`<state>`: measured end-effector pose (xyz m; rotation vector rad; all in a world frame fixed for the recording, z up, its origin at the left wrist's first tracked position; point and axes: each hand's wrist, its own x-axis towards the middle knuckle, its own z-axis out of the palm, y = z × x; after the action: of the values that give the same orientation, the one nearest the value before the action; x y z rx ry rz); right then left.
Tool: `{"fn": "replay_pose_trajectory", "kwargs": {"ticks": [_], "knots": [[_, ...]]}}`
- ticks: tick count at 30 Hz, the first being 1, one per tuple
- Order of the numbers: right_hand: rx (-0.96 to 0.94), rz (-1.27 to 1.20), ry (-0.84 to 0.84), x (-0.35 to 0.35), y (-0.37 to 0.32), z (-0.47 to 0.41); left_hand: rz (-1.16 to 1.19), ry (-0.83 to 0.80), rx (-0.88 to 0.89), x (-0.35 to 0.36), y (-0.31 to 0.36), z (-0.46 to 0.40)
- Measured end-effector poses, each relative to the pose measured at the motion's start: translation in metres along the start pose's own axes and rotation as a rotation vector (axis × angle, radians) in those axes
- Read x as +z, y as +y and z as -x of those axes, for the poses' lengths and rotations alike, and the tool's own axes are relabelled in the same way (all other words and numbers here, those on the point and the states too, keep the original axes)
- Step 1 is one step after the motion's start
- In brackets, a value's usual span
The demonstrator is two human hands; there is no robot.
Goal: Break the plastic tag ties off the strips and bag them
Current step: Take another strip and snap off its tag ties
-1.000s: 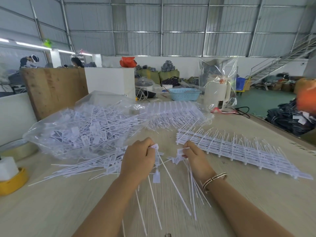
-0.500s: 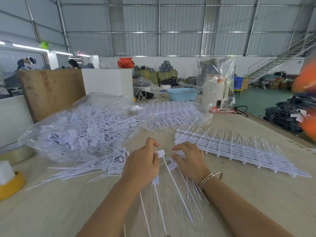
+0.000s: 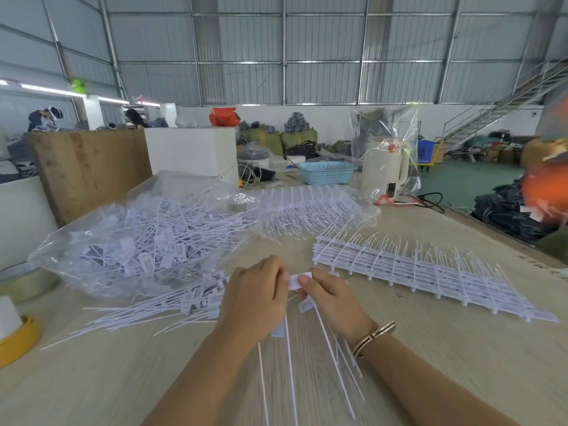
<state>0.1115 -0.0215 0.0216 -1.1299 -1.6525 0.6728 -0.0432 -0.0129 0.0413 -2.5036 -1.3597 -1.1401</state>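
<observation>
My left hand and my right hand meet at the table's middle, both pinching a short strip of white tag ties whose thin tails hang toward me. A loose pile of broken-off ties lies just left of my left hand. Behind it sits a clear plastic bag filled with ties. A stack of unbroken strips stretches to the right of my right hand.
More strips in clear plastic lie farther back. A yellow tape dispenser and a tape roll sit at the left edge. A blue basket, a white kettle and a wooden board stand behind.
My hands have come together, closing the gap between them, and now both pinch the same strip head. The view has tilted slightly.
</observation>
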Motion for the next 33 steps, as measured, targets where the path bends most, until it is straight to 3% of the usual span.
{"fn": "replay_pose_trajectory", "kwargs": {"ticks": [4,8,22,28,33], "knots": [[-0.006,-0.024,-0.047,0.002,0.004,-0.002,-0.085,-0.032,-0.076,-0.001,-0.002,0.001],[-0.020,-0.137,-0.124,0.004,0.001,-0.001,-0.015,-0.046,-0.052,-0.002,-0.001,0.001],[0.018,-0.216,-0.146,-0.004,-0.003,-0.003,0.170,-0.034,0.038,0.002,-0.003,0.001],[-0.027,-0.210,-0.064,-0.001,-0.008,-0.004,0.572,-0.051,-0.180,0.003,-0.002,-0.001],[-0.116,-0.196,0.012,0.002,-0.011,-0.002,0.693,-0.038,-0.252,0.003,-0.002,-0.003]]}}
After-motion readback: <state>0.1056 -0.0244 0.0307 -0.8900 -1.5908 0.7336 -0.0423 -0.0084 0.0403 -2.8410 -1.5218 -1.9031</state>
